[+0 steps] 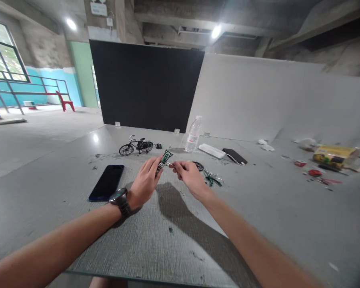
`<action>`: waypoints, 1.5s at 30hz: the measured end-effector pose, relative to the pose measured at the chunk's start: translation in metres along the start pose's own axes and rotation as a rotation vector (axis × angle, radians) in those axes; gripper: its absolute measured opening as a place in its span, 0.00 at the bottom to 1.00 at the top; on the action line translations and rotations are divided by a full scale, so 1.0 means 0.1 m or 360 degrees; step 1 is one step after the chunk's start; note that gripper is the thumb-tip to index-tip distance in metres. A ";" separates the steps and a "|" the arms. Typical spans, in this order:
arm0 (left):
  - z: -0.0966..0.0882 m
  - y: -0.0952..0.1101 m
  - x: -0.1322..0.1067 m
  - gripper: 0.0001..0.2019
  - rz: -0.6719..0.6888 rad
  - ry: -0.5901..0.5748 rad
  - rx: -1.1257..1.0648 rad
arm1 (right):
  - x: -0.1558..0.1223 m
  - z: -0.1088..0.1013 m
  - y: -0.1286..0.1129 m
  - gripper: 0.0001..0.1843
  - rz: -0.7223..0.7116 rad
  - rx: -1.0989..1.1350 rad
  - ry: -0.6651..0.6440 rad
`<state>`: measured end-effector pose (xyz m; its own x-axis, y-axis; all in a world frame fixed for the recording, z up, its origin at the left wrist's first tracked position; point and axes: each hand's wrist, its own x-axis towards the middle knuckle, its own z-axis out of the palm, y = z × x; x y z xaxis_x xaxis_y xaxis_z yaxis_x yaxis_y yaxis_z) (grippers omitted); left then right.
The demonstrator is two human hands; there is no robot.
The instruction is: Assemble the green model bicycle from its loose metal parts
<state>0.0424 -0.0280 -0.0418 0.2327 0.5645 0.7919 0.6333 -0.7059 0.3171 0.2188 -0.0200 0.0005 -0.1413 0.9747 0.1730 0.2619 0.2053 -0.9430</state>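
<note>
My left hand point(146, 179), with a dark watch at the wrist, is closed on a small green and silver model bicycle part point(167, 155) just above the table. Part of that piece is hidden behind the fingers. Between thumb and fingers, my right hand point(188, 175) pinches a thin silver piece point(170, 164) whose tip meets the part; its exact kind is too small to tell. Just beyond the right hand lie a small black model wheel point(199, 165) and a green model bicycle frame point(212, 179). An assembled black model bicycle point(136, 146) stands upright behind the left hand.
A dark phone point(107, 183) lies left of my left hand. A clear plastic bottle point(193, 134), a white oblong object point(211, 151) and a black power bank-like block point(234, 156) are at the back. Far right sits a yellow packet point(336, 156) among scraps.
</note>
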 end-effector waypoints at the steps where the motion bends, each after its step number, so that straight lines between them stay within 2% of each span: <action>1: 0.00 -0.01 0.00 0.21 0.0028 -0.0002 0.0013 | 0.01 -0.02 0.00 0.24 0.0087 0.0147 -0.0053; 5: -0.03 -0.02 0.02 0.22 0.0104 -0.0011 -0.0032 | 0.02 -0.09 0.00 0.19 0.0393 0.0613 -0.0228; 8: -0.11 0.00 0.07 0.23 0.0129 -0.0066 -0.0115 | 0.05 -0.15 -0.03 0.18 0.0345 0.0588 -0.0303; 11: -0.19 -0.03 0.11 0.22 0.0118 -0.0083 -0.0120 | 0.11 -0.28 -0.06 0.21 0.0075 0.0103 -0.0261; 13: -0.21 -0.10 0.12 0.22 0.0117 -0.0078 -0.0070 | 0.17 -0.44 -0.06 0.23 -0.0183 -0.0359 -0.0071; 15: -0.22 -0.19 0.12 0.23 0.0187 -0.0150 0.0000 | 0.21 -0.62 -0.02 0.22 -0.0420 -0.0749 0.0089; 16: -0.22 -0.24 0.11 0.23 0.0252 -0.0226 0.0038 | 0.23 -0.72 0.00 0.21 -0.0470 -0.0884 0.0067; 19: -0.24 -0.34 0.11 0.23 0.0425 -0.0480 0.0167 | 0.27 -0.95 0.09 0.16 -0.0454 -0.1158 -0.0093; 23: -0.23 -0.33 0.09 0.23 0.0462 -0.0743 0.0361 | 0.31 -1.10 0.20 0.12 -0.0281 -0.1246 -0.0196; 27: -0.20 -0.27 0.07 0.22 0.0444 -0.0871 0.0402 | 0.29 -1.10 0.29 0.13 -0.0230 -0.1335 -0.0209; 33: -0.20 -0.22 0.07 0.20 0.0426 -0.0850 0.0322 | 0.14 -1.06 0.45 0.17 -0.0400 -0.1638 -0.0118; 36: -0.19 -0.23 0.06 0.19 0.0437 -0.0846 0.0317 | 0.11 -1.04 0.46 0.17 -0.0336 -0.1696 -0.0083; 39: -0.17 -0.25 0.05 0.19 0.0434 -0.0813 0.0276 | 0.11 -0.99 0.45 0.16 -0.0256 -0.1685 -0.0141; 45: -0.17 -0.25 0.04 0.20 0.0434 -0.0828 0.0268 | 0.12 -0.90 0.43 0.16 -0.0246 -0.1687 -0.0154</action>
<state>0.0147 -0.0151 -0.0373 0.7060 0.5379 0.4607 0.5983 -0.8010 0.0184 0.3143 0.0086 -0.0118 -0.3065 0.9302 0.2018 0.9226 0.3425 -0.1776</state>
